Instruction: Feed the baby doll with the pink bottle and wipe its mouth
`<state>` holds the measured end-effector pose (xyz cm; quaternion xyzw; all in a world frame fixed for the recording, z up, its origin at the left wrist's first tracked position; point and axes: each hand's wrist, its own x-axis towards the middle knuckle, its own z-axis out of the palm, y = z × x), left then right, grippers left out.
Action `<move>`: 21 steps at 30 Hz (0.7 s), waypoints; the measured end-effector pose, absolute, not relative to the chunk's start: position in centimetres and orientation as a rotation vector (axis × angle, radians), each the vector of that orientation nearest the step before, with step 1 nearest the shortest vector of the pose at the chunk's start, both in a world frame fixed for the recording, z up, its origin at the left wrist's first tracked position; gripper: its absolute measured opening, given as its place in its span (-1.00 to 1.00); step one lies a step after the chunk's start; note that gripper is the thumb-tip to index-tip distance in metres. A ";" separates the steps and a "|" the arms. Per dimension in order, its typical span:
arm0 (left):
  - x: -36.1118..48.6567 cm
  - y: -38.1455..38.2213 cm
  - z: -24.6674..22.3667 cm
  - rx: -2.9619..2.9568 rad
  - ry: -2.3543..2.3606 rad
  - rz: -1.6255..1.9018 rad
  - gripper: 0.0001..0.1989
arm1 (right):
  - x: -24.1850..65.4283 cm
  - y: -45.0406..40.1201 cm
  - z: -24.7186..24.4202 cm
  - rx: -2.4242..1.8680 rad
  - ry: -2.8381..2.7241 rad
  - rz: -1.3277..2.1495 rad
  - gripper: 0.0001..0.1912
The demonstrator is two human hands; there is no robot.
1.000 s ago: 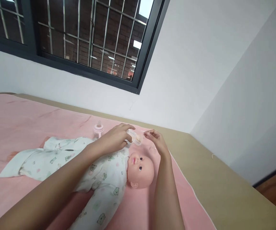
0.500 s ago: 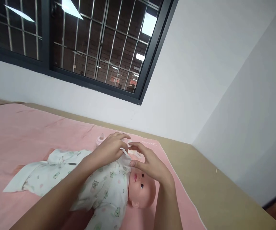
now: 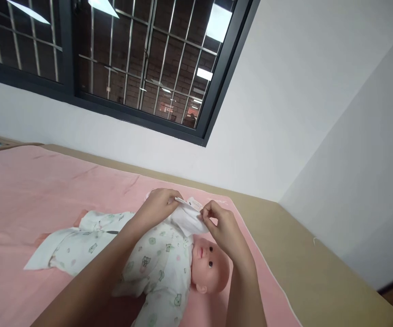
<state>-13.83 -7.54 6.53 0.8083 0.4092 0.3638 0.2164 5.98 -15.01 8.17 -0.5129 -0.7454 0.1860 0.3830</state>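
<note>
A baby doll (image 3: pixel 213 268) lies on its back, head to the right, in a white outfit (image 3: pixel 162 254) printed with small green and pink figures. Between my hands a plain white sleeve cuff (image 3: pixel 188 219) is stretched out above the doll's far shoulder. My left hand (image 3: pixel 162 203) pinches the cuff's far left edge with fingers closed. At the cuff's right end, my right hand (image 3: pixel 221 225) closes thumb and fingertips on the cloth, just above the doll's face. The doll's far hand is not visible.
Beneath the doll spreads a pink mat (image 3: pixel 60 190) on a tan surface (image 3: pixel 271 236). A small whitish item (image 3: pixel 194 203) lies behind the cuff. White walls and a barred window (image 3: pixel 141 59) stand beyond the far edge.
The white cuff is now spread between both hands. My right hand has gone from open fingers to a pinch on it. The baby bottle is now mostly hidden behind my left hand.
</note>
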 end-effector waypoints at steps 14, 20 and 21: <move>-19.3 -5.1 6.2 2.104 1.265 1.079 -0.68 | 12.0 -18.9 9.3 -1.922 -1.774 0.309 -0.68; -22.0 -6.3 7.5 2.043 1.263 1.107 -0.67 | 13.1 -14.8 7.8 -1.916 -1.581 0.232 -0.64; -22.5 -6.5 7.7 2.025 1.276 1.117 -0.67 | 12.8 -13.7 7.7 -1.900 -1.601 0.211 -0.64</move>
